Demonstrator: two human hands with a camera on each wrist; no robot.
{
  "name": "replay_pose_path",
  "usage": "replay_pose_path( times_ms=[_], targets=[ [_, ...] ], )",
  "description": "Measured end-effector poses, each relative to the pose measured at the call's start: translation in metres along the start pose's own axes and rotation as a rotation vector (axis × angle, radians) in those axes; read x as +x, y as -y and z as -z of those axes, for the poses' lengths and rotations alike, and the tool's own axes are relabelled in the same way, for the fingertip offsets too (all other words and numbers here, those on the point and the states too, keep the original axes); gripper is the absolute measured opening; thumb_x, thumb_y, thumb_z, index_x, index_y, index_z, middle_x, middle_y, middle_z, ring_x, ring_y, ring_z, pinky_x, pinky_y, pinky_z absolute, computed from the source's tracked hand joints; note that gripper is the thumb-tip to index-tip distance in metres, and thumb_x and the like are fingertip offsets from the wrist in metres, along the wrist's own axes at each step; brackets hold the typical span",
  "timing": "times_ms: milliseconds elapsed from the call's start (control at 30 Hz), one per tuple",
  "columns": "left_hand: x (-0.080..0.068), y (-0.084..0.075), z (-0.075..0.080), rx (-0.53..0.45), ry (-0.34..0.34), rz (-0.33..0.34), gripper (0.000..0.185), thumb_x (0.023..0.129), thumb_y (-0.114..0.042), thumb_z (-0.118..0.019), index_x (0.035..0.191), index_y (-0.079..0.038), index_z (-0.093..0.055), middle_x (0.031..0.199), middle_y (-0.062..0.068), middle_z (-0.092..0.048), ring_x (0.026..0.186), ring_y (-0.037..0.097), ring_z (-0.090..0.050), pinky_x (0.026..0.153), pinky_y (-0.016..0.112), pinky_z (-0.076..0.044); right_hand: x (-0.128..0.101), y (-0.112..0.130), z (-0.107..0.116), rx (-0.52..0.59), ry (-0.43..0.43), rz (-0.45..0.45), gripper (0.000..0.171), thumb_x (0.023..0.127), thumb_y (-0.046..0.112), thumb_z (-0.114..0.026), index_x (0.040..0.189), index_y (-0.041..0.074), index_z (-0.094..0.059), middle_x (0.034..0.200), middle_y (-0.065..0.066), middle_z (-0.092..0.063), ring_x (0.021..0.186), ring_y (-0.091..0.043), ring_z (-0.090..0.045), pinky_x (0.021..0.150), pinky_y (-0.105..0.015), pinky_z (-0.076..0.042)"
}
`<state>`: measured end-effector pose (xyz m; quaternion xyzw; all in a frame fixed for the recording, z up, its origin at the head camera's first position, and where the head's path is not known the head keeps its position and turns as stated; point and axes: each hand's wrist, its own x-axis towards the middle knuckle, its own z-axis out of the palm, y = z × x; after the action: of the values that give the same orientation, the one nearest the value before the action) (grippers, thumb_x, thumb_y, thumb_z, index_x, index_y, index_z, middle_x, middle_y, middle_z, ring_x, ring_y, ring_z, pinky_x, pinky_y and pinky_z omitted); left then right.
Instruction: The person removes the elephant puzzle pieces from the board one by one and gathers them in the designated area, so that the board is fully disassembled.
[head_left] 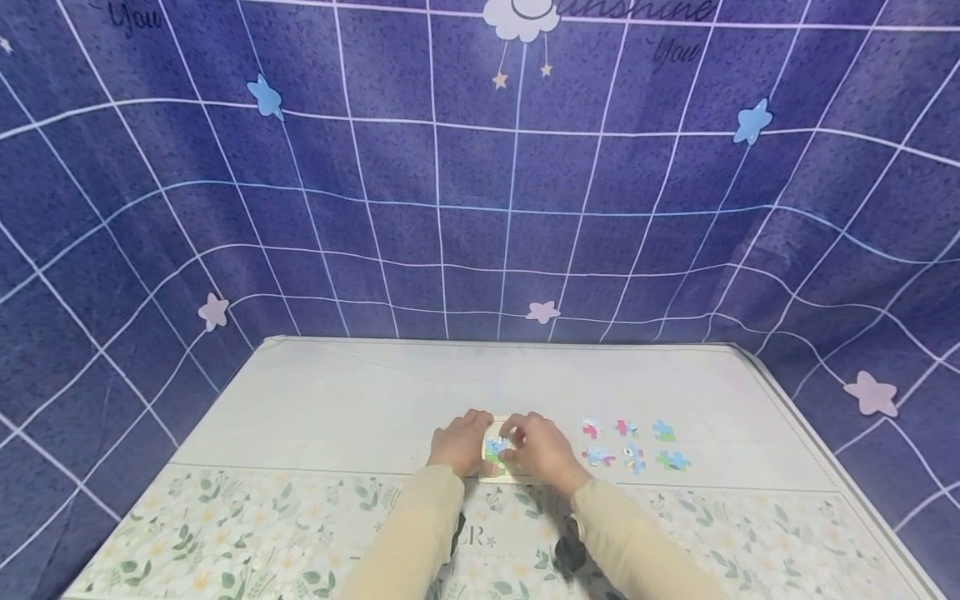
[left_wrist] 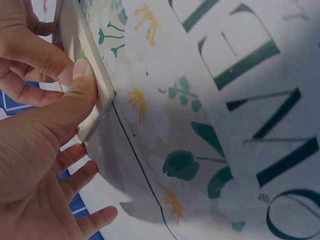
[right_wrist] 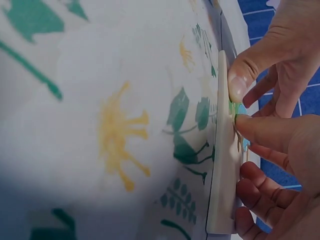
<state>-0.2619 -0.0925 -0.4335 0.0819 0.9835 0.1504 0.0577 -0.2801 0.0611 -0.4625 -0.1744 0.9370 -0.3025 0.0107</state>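
Observation:
A small wooden puzzle tray point(right_wrist: 223, 170) with a pale raised rim lies between the hands, with blue and green picture pieces point(head_left: 496, 448) in its left part. My left hand point(head_left: 459, 444) grips the left end of this tray, its thumb lying over the near rim in the left wrist view. From the right, my right hand point(head_left: 542, 450) reaches over the tray, thumb and forefinger pinching a puzzle piece point(right_wrist: 244, 142) low against the tray. Most of that piece is hidden behind the fingers. The right hand's other fingers are bent against the tray in the right wrist view.
Several loose jigsaw pieces point(head_left: 633, 458) lie in two rows to the right of the right hand. The white table point(head_left: 360, 392) has a flowered mat point(head_left: 285, 533) along its near part. A blue grid-patterned cloth point(head_left: 472, 233) hangs behind and at both sides.

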Motion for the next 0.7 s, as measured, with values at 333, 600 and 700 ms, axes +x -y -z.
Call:
replay_pose_path(
  times_ms=[333, 600, 700],
  targets=[
    [0.0005, -0.0004, 0.0009, -0.020, 0.010, 0.004, 0.080, 0.070, -0.026, -0.091, 0.138, -0.007, -0.055, 0.139, 0.010, -0.058, 0.123, 0.033, -0.058, 0.104, 0.060, -0.048, 0.0024, -0.0007, -0.0010, -0.024, 0.003, -0.005, 0.029, 0.080, 0.014, -0.086, 0.102, 0.015, -0.068, 0.090, -0.002, -0.062, 0.080, -0.019, -0.060, 0.071, -0.038, -0.055],
    [-0.0015, -0.0013, 0.0013, 0.006, 0.010, 0.011, 0.078, 0.073, -0.027, -0.091, 0.139, -0.008, -0.055, 0.140, 0.008, -0.057, 0.123, 0.031, -0.058, 0.103, 0.058, -0.049, -0.0022, -0.0023, -0.0014, -0.026, 0.004, 0.066, 0.025, 0.084, 0.014, -0.082, 0.108, 0.016, -0.077, 0.091, -0.003, -0.063, 0.082, -0.021, -0.062, 0.071, -0.039, -0.056],
    [-0.0013, -0.0008, 0.0009, 0.009, 0.010, 0.010, 0.077, 0.074, -0.026, -0.091, 0.139, -0.008, -0.055, 0.141, 0.008, -0.057, 0.123, 0.031, -0.058, 0.103, 0.057, -0.049, -0.0024, -0.0016, -0.0012, -0.027, 0.009, 0.060, 0.025, 0.084, 0.014, -0.082, 0.109, 0.015, -0.078, 0.090, -0.003, -0.062, 0.081, -0.020, -0.061, 0.071, -0.039, -0.056]
  ],
)
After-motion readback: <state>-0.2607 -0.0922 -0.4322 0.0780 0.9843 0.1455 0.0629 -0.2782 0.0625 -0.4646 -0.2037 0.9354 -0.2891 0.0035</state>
